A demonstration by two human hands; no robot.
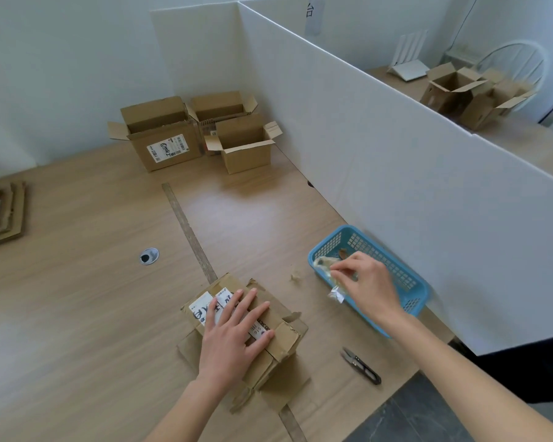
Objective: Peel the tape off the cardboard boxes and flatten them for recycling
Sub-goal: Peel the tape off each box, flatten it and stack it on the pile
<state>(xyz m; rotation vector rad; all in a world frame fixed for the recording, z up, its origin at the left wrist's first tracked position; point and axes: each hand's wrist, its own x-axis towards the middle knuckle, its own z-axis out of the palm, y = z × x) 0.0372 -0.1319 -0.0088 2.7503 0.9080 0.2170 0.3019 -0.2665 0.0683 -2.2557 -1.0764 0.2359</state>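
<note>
Left hand (233, 333) flat (fingers straight); right hand (364, 282) pinching.

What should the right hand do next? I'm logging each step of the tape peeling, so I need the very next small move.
Probably release the tape wad into the blue basket. The right hand pinches the crumpled tape over the basket's near end, where earlier scraps already lie, while the left hand presses flat on the box. Opening the grip there would free that hand to return to the box.

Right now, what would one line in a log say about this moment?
left hand: flat on box | right hand: pinching tape wad over blue basket | snips: idle on table
</note>
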